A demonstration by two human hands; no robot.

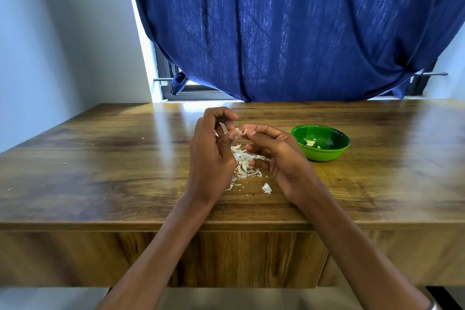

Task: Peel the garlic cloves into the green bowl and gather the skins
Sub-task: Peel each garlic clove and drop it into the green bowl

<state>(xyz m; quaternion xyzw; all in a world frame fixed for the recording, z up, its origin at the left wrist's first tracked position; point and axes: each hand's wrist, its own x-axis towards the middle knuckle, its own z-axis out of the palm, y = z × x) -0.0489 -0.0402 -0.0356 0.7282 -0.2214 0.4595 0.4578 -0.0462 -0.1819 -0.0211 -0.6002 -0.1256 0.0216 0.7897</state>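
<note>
Two hands up over the table: your left hand and right hand both pinch one clove between fingertips. Skins lie directly below, between your hands. Bowl sits just right, peeled cloves inside.

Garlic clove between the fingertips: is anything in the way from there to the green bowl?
Nothing visible. Both hands, left and right, pinch the clove above the skins. The green bowl sits open to the right, with only bare table between.
</note>
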